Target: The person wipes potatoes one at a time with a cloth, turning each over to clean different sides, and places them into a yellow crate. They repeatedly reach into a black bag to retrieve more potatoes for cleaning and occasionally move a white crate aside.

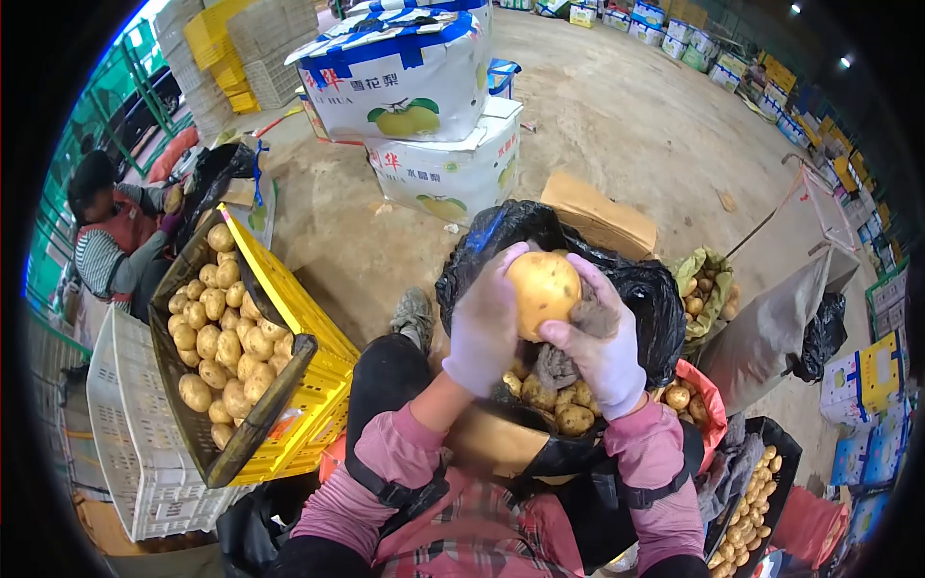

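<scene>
Between my two gloved hands a large yellow potato point(543, 295) is held up above a box lined with black plastic point(655, 299). My left hand point(485, 323), blurred by motion, presses on the potato's left side. My right hand point(607, 342) grips its right side, together with a grey cloth point(556, 367) that hangs down below the potato. Several more potatoes point(574, 418) lie in the box under my hands.
At the left, a yellow crate point(318, 385) holds many potatoes beside a white crate point(145, 433). A person point(120, 231) sits beyond it. White boxes point(443, 164) stand ahead; a green bag point(718, 279), a red bag point(708, 395) and a black-lined crate point(785, 491) are on the right.
</scene>
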Tool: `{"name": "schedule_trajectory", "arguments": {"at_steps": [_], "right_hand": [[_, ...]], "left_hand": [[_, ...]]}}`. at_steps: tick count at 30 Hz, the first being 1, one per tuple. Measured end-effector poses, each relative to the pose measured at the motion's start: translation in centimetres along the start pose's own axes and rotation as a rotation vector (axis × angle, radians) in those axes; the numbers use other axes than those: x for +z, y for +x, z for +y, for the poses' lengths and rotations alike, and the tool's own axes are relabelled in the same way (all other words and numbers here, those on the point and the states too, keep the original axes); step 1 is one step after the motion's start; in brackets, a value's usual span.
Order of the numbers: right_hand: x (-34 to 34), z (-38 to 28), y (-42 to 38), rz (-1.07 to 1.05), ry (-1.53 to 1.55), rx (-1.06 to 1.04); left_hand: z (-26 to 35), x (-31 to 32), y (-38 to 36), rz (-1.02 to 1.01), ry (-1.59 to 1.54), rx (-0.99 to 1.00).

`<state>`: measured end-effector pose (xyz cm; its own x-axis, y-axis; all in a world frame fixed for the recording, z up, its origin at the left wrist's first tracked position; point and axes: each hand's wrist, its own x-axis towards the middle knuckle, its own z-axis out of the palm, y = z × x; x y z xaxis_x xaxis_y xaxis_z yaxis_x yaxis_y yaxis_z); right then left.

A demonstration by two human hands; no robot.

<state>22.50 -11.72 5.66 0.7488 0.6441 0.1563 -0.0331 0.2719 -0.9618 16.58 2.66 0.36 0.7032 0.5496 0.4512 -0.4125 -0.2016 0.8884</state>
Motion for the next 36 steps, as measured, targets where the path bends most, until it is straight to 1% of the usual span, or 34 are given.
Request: {"name": "schedule_trajectory", "arguments": {"at_steps": [1,2,3,4,5,7,8,11,12,15,16,17,19,20,22,23,25,26,27,28,30,31,32,33,34,35,36], "right_hand": [[-0.3,0.5,0.0,0.007,-0.115,-0.103],[-0.8,1.5,0.2,0.015,-0.23,-0.205],[-1.2,2.1,0.3,0.024,-0.345,-0.304],[-1.4,2.2,0.4,-0.026,-0.449,-0.396],[-1.5,2.1,0.4,-0.049,-0.542,-0.419],[-1.6,1.7,0.4,-0.102,-0.731,-0.462],[-1.7,2.3,0.4,-0.089,-0.624,-0.415],[-1.1,1.9,0.4,0.072,-0.161,-0.209],[-0.8,1.9,0.4,0.077,-0.204,-0.259],[0.3,2.1,0.2,0.1,-0.327,-0.406],[0.4,0.8,0.1,-0.05,-0.982,-0.77],[1.6,0.1,-0.1,-0.158,-1.314,-0.762],[2.8,0.1,0.2,-0.059,-1.248,-0.701],[2.2,0.6,0.6,0.022,-0.994,-0.54],[0.8,1.9,2.0,0.173,-0.469,-0.235],[-0.9,1.0,3.1,0.143,-0.479,-0.083],[-2.9,2.1,3.1,0.263,-0.669,-0.18],[-3.1,2.2,2.8,0.281,-0.585,-0.178],[-2.6,2.1,2.3,0.246,-0.667,-0.351],[-1.5,1.8,1.8,0.202,-0.746,-0.526],[0.6,-0.4,-0.2,-0.052,-1.112,-0.689],[1.7,-0.8,-0.6,-0.159,-1.262,-0.712],[0.3,1.9,-0.5,-0.104,-1.197,-0.63],[0.2,1.5,0.2,-0.062,-0.815,-0.295],[0.0,1.0,0.8,0.087,-0.397,-0.031],[-3.2,0.9,2.8,0.049,-0.551,0.029],[-7.7,4.2,4.3,0.058,-0.598,-0.018]], "left_hand": [[-0.2,-0.1,0.0,-0.056,0.147,0.034],[-0.3,-0.7,-0.4,-0.146,0.217,-0.056],[0.5,-1.1,0.0,-0.26,0.056,-0.3],[1.3,-1.4,0.3,-0.34,-0.092,-0.581],[2.0,-1.7,0.7,-0.388,-0.184,-0.848],[0.8,-1.6,0.9,-0.367,-0.767,-0.912],[0.3,-1.5,1.0,-0.37,-0.901,-0.856],[0.2,-2.2,1.1,-0.283,-0.96,-0.826],[1.6,-1.8,1.0,-0.2,-0.975,-0.792],[3.4,-2.0,1.1,-0.181,-1.02,-0.77],[2.7,-1.8,1.0,-0.141,-0.971,-0.736],[1.3,-1.5,0.7,-0.1,-0.923,-0.705],[-0.5,-1.1,0.2,-0.064,-0.872,-0.573],[-1.2,-0.9,0.1,-0.069,-0.872,-0.467],[1.0,-1.4,-0.1,-0.169,-0.863,-0.476],[2.3,-1.5,-0.1,-0.199,-0.897,-0.514],[3.6,-1.5,0.2,-0.262,-0.961,-0.59],[3.2,-1.5,0.4,-0.267,-0.777,-0.448],[2.8,-1.4,0.5,-0.248,-0.586,-0.315],[2.7,-1.4,0.6,-0.257,-0.404,-0.142],[-0.4,-0.9,0.1,-0.152,-0.639,-0.345],[-1.7,-0.7,-0.2,-0.079,-0.758,-0.438],[-5.8,-0.7,-0.2,-0.373,-0.846,-0.46],[-5.3,-1.1,-0.7,-0.49,-0.52,-0.148],[-4.9,-1.4,-1.3,-0.482,-0.07,0.22],[-4.5,-1.6,-1.8,-0.366,0.239,0.521],[-3.4,-1.7,-1.3,-0.36,0.101,0.519]]}}
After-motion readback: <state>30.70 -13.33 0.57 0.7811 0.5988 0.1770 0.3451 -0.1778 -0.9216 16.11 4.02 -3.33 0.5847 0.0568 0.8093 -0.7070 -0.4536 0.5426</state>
